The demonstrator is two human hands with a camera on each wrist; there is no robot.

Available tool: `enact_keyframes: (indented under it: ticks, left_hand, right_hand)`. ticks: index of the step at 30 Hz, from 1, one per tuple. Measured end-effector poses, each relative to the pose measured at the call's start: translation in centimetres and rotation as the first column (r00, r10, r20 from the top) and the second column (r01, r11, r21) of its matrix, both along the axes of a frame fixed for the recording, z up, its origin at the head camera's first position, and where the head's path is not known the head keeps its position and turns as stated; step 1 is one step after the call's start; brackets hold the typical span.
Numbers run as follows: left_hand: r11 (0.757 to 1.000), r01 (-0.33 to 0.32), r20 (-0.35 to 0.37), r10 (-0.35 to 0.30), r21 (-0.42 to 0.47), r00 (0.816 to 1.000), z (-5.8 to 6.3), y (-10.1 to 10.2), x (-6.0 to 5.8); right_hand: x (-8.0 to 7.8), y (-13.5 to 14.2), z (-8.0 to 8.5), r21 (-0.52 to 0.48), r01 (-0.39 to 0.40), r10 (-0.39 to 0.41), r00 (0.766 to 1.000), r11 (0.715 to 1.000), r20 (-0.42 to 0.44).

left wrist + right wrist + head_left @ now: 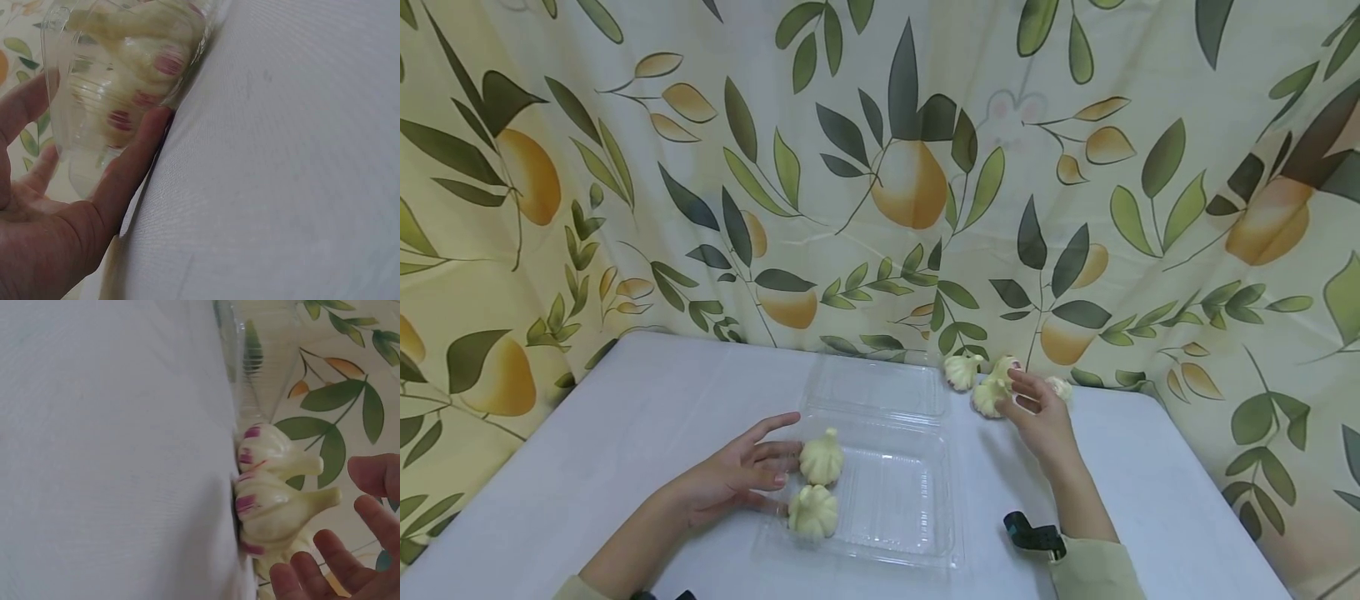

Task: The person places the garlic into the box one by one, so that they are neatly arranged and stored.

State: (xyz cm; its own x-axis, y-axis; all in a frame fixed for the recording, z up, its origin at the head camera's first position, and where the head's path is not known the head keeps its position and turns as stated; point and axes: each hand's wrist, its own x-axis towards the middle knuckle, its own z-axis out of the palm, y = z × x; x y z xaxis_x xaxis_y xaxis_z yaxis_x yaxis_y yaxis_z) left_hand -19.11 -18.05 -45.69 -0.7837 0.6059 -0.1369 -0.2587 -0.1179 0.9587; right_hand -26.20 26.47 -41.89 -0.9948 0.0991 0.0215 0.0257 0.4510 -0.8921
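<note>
A clear plastic clamshell box (887, 554) stands with its lid laid back on the white table. Inside, along its left wall, sit two garlic bulbs (821, 457), cream with purple patches (169, 60). My left hand (730, 475) rests at the box's left side, fingers spread, thumb against the outer wall in the left wrist view. At the far right, several more garlic bulbs (961, 372) lie near the table's back edge. Over them hovers my right hand (1041, 412), fingers loosely bent. In the right wrist view its fingertips are apart from the stem of the nearest bulb (269, 509).
The raised lid (876, 387) lies behind the box, its right edge close to the loose bulbs. A curtain (865, 275) printed with leaves and fruit hangs right behind the white table (700, 383). A black device (1033, 533) sits at my right wrist.
</note>
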Motion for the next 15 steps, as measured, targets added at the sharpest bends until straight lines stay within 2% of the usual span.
enact_keyframes:
  ticks: [9, 15]
  left_hand:
    - [1.000, -0.012, 0.017, 0.012, -0.002, 1.000, 0.03, 0.03, 0.10]
    - [1.000, -0.012, 0.015, 0.013, -0.015, 1.000, 0.06, -0.02, 0.12]
  right_hand:
    - [-0.03, 0.14, -0.60, 0.064, -0.061, 0.055, 0.995, 0.996, 0.087]
    - [0.16, -0.26, -0.75, 0.133, -0.095, 0.087, 0.994, 0.986, 0.067]
